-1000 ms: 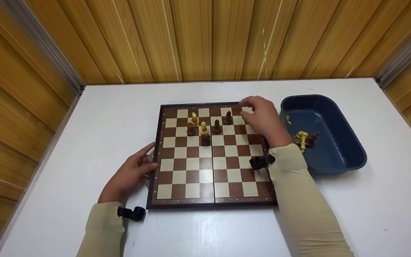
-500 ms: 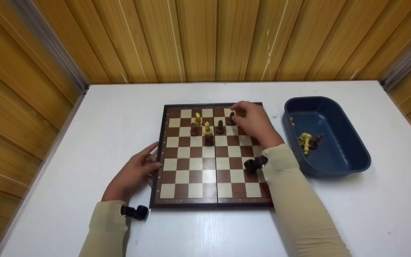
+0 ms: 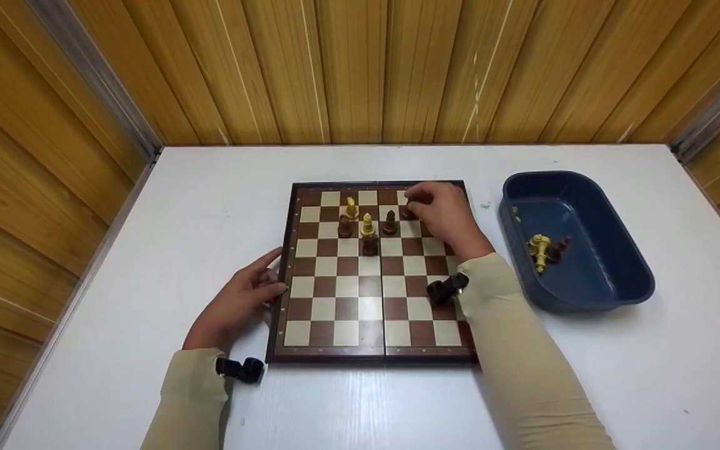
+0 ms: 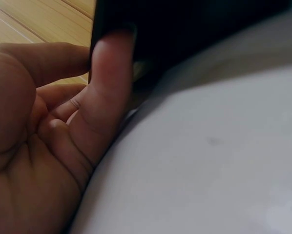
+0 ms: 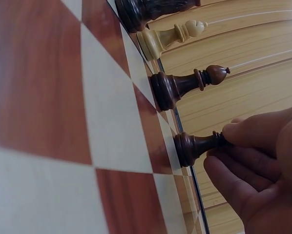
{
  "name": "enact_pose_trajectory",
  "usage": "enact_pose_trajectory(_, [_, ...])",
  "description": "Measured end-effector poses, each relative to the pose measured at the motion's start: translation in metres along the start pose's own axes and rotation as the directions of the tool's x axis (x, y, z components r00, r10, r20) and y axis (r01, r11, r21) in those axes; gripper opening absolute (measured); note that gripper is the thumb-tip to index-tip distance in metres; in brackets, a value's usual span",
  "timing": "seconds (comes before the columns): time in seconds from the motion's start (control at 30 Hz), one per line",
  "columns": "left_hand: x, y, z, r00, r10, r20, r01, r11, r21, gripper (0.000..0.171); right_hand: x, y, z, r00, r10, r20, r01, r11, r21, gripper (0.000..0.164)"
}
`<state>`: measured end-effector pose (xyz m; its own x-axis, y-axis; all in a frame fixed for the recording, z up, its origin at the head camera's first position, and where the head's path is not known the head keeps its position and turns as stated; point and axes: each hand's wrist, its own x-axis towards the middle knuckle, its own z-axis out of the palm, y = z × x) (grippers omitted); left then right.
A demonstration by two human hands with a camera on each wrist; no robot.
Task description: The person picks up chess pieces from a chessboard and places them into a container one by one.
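My right hand pinches the top of a dark brown bishop, which stands upright at the far right of the chessboard; the piece's head is hidden by the fingertips. Beside it stand another dark bishop and a cream bishop. Further left on the board are a cream piece and two dark pieces, one of them a dark piece in the nearer row. At the board's left edge my left hand touches the side with thumb and forefinger; its remaining fingers are partly hidden.
Right of the board stands a blue plastic bin with a few pieces lying inside, among them a cream king and a dark piece. Wood-patterned panels rise behind the white table.
My right hand has moved left from the board's upper right corner to the dark bishop and taken hold of its top. My left hand stays at the board's edge. The head view has shifted slightly.
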<state>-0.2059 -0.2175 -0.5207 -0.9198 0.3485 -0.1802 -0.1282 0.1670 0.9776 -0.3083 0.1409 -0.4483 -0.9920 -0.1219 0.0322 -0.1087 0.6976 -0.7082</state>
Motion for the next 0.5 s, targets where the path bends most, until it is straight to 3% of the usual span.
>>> enact_pose_trajectory(0.5, [-0.0019, 0.0034, 0.0020, 1.000, -0.027, -0.009, 0.026, 0.998, -0.049, 0.069, -0.0021, -0.0034, -0.0063, 1.000, -0.017, -0.023, 0.018, 0.999, 0.030, 0.025])
